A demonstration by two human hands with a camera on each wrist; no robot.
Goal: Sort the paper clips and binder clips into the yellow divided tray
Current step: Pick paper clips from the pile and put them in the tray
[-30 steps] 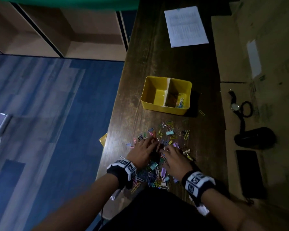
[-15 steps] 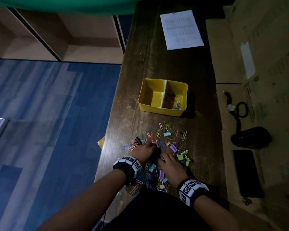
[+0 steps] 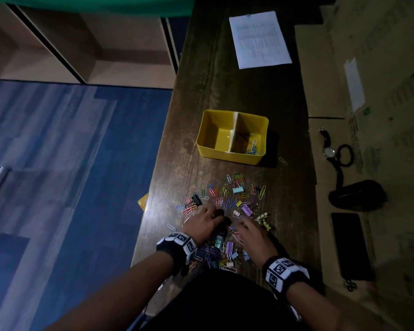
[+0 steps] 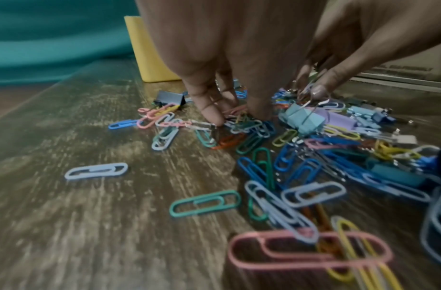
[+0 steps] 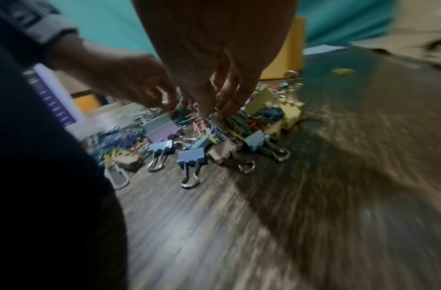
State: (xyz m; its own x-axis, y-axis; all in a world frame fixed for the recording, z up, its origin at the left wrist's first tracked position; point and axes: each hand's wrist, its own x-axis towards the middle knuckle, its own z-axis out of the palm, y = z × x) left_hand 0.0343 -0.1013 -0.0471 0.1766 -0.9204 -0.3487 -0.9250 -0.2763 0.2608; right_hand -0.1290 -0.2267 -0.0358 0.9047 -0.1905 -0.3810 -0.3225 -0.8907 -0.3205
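Left hand [image 3: 204, 223]: fingers curled down, tips pressed into paper clips [image 4: 207, 202]; a secure hold cannot be confirmed.
Right hand [image 3: 250, 231]: fingertips pinched on wire; clips are best picked singly.
Yellow divided tray [image 3: 202, 142]: beyond pile on worktop [image 3: 225, 80]; right compartment is used for paper clips.

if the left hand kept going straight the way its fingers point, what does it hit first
Its fingers point down into the paper clips and already touch them; right beneath is the wooden table. Probably nothing else first, though depth is unclear.

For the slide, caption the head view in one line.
Both hands, left hand and right hand, work the clip pile before the yellow divided tray; only its right compartment holds paper clips.
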